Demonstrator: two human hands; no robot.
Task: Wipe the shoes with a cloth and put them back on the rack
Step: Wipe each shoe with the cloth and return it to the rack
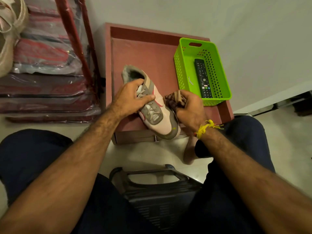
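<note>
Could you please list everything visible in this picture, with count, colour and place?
Grey-and-pink laced sneaker: one, on the low table's front edge.
Brown striped cloth: one, beside the sneaker's side.
Low pink wooden table: one, centre.
Green perforated plastic basket: one, table's right side.
Black remote control: one, inside the basket.
Plastic-wrapped red and dark bundles: a stack, left.
Dark plastic stool: one, between the knees.
Yellow thread wristband: one, right wrist.
Left hand: grips the sneaker.
Right hand: holds the cloth.
</note>
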